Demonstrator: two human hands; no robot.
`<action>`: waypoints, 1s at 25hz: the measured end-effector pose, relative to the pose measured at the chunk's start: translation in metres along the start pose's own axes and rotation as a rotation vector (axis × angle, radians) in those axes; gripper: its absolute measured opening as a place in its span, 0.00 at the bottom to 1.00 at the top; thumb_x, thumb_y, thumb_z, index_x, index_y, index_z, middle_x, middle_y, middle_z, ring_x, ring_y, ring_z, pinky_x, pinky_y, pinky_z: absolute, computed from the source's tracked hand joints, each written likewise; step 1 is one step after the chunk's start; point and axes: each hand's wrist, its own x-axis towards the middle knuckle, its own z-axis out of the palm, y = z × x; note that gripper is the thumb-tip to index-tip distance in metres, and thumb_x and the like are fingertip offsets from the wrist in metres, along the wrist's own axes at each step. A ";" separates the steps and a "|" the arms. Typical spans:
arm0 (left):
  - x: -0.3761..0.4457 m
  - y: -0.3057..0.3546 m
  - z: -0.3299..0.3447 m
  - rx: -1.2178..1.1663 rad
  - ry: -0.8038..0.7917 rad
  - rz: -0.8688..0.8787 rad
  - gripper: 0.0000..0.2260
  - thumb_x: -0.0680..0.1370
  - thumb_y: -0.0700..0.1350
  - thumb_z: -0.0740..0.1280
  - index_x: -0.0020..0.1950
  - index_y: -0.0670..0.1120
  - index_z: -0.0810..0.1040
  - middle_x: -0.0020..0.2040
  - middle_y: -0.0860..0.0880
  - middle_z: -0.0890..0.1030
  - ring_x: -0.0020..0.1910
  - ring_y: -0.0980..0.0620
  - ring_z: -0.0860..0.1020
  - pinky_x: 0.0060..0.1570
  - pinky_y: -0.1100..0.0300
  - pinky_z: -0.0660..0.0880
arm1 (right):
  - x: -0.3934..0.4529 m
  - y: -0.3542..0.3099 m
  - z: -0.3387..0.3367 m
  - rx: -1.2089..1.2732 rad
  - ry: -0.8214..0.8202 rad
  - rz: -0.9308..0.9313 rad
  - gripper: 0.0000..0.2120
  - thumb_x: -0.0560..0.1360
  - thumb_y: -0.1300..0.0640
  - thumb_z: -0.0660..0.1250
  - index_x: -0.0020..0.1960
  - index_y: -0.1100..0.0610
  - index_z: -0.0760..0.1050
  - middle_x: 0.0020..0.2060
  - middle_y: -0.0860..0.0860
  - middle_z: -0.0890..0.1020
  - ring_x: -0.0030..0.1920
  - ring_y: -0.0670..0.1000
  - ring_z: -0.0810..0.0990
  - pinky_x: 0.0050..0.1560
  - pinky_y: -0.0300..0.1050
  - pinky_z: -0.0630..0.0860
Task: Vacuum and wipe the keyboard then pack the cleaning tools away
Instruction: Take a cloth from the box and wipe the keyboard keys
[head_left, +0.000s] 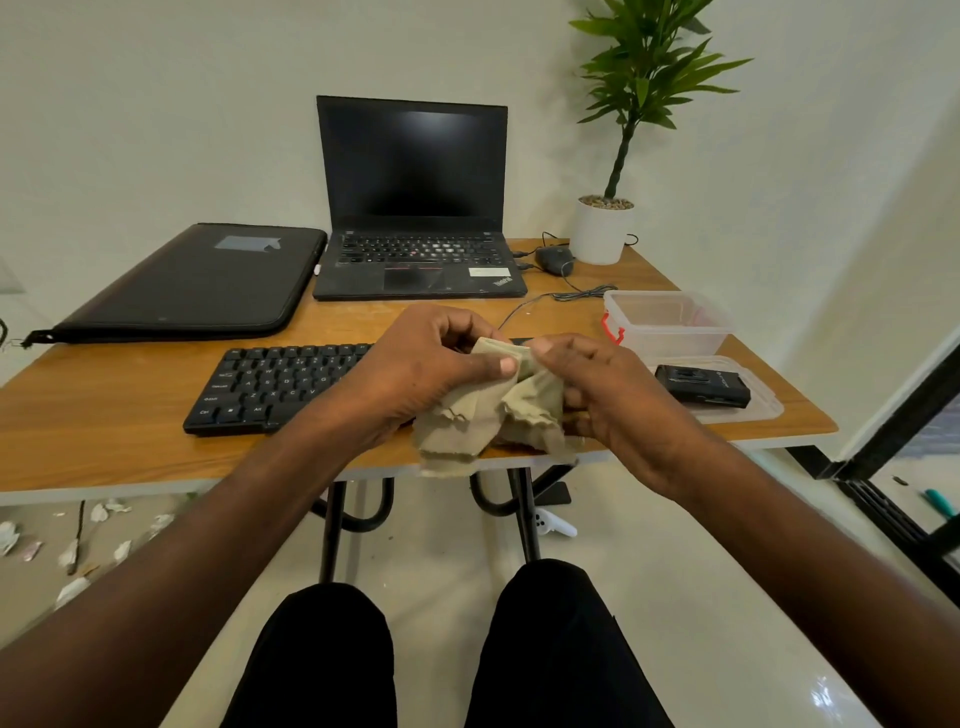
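The left hand (415, 364) and right hand (608, 395) are both pinching a crumpled beige cloth (493, 415) between them, above the black plastic keyboard (270, 384) lying beneath the left hand

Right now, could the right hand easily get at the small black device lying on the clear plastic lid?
Probably yes, once freed: the right hand grips the beige cloth, but the small black device on the clear plastic lid lies just beside it, unobstructed.

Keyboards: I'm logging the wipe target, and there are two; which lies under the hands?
The separate black keyboard at the desk's front edge; the laptop keyboard sits farther back.
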 end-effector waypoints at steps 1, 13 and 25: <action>-0.001 0.002 0.001 0.033 0.011 0.039 0.09 0.75 0.42 0.79 0.54 0.43 0.86 0.48 0.46 0.88 0.44 0.52 0.84 0.42 0.61 0.82 | 0.000 0.001 0.002 -0.061 -0.015 -0.033 0.14 0.78 0.46 0.71 0.59 0.52 0.82 0.53 0.57 0.86 0.57 0.61 0.85 0.60 0.60 0.81; 0.001 0.009 0.005 -0.237 -0.079 0.014 0.13 0.77 0.42 0.76 0.61 0.40 0.83 0.52 0.40 0.87 0.49 0.45 0.85 0.50 0.54 0.83 | -0.007 -0.002 0.012 -0.249 0.049 -0.339 0.10 0.78 0.68 0.69 0.56 0.58 0.82 0.49 0.52 0.87 0.51 0.53 0.86 0.51 0.44 0.82; 0.006 -0.013 -0.004 0.173 -0.223 0.050 0.32 0.68 0.60 0.82 0.67 0.53 0.75 0.63 0.53 0.80 0.60 0.54 0.81 0.59 0.54 0.82 | 0.004 0.000 0.003 0.077 0.345 -0.287 0.16 0.80 0.70 0.61 0.52 0.52 0.82 0.49 0.54 0.85 0.50 0.51 0.81 0.54 0.59 0.80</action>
